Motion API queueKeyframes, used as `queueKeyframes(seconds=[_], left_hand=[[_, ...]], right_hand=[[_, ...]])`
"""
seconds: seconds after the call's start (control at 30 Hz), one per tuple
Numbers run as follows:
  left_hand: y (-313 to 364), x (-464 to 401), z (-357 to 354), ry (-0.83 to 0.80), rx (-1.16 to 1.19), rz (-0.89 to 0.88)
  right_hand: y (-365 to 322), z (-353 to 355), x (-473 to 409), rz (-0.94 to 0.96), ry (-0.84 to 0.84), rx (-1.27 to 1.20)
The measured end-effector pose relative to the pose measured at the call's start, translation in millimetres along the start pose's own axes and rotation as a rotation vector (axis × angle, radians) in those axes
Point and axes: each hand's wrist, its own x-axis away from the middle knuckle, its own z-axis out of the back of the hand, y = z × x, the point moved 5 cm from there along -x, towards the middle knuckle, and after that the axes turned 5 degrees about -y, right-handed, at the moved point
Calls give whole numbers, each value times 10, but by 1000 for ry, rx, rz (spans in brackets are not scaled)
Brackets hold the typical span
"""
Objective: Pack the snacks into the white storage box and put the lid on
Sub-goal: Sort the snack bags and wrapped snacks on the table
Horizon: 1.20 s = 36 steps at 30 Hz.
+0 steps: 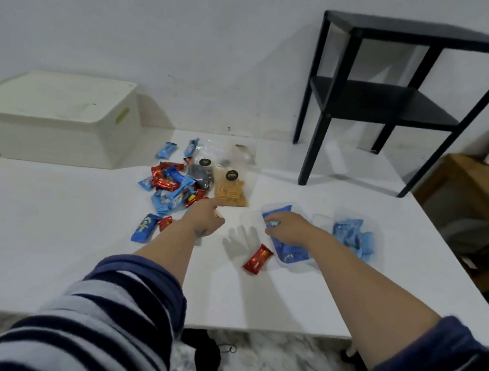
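L hand point(206, 220) is stretched out over the table point(60, 230), w/ the pointer finger sticking out toward the bag of orange crackers point(231, 194). The other fingers curl in on a little red snack, so it's closed on that. R hand point(289, 227) lies palm down on a clear bag of blue snacks point(286, 250), fingers bent and gripping the top of that bag.

Just past the L hand is the snack pile point(171, 186): lots of blue & red wrappers all mixed up. Behind the pile, next to the cracker bag, is a clear bag w/ dark stuff point(202, 173) in it. Can't tell what that is. Left of the L hand lies one blue wrapper point(145, 227) w/ a small red one point(165, 222) touching it.

Between the 2 hands, nearer the person, a red snack point(257, 259) lies alone, just beside the bag the R hand holds. Right of the R hand is another clear bag of blue snacks point(352, 233).

The white storage box point(59, 131) sits far off to the left, past the L hand, by the wall. Its lid point(55, 99) is on top, closed.

Far past the R hand a black side table point(388, 102) stands on the table top. Both arms have striped sleeves point(98, 320) pushed up.
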Motion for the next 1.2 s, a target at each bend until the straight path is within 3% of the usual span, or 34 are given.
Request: queueKeyframes(seconds=[0.23, 0.43, 0.6, 0.83, 0.97, 1.07, 1.2], left_hand=[[-131, -952, 157, 66, 177, -11], [-356, -1508, 65, 27, 281, 71], [-578, -1901, -192, -60, 519, 80], [-560, -1901, -220, -44, 520, -86], [-517, -1904, -198, -71, 527, -143], [-495, -1905, -198, -70, 509, -161], [-402, -1810, -144, -56, 360, -177]], right_hand=[[-114, 424, -826, 7, 61, -89], [-312, 647, -1530, 28, 99, -130], [-436, 743, -2069, -15, 127, -251], [-377, 1025, -2624, -66, 223, -526], [-327, 1254, -2607, -4, 283, -311], [-360, 1332, -2480, 29, 230, -201], [-350, 1396, -2309, 55, 220, -125]])
